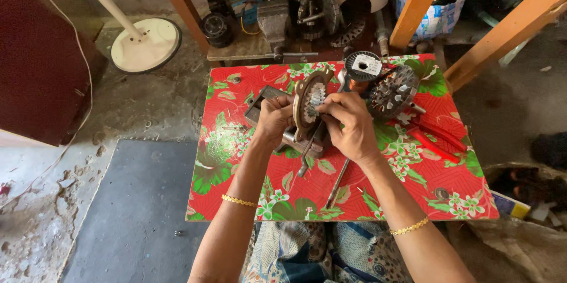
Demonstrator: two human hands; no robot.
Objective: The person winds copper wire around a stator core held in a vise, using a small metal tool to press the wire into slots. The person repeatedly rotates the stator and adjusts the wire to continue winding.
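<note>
2 hands (274, 119), 2 gold bangles (239, 201), 1 wire spool (362, 65), 1 red-handled pliers (434, 141), 1 floral table (449, 194).

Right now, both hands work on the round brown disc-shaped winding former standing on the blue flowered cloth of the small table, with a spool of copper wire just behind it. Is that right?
Not quite: the head view shows the flowered cloth is red, not blue. The rest stands: the left hand and right hand work on the round brown disc-shaped winding former, with the spool of copper wire just behind it.
</note>
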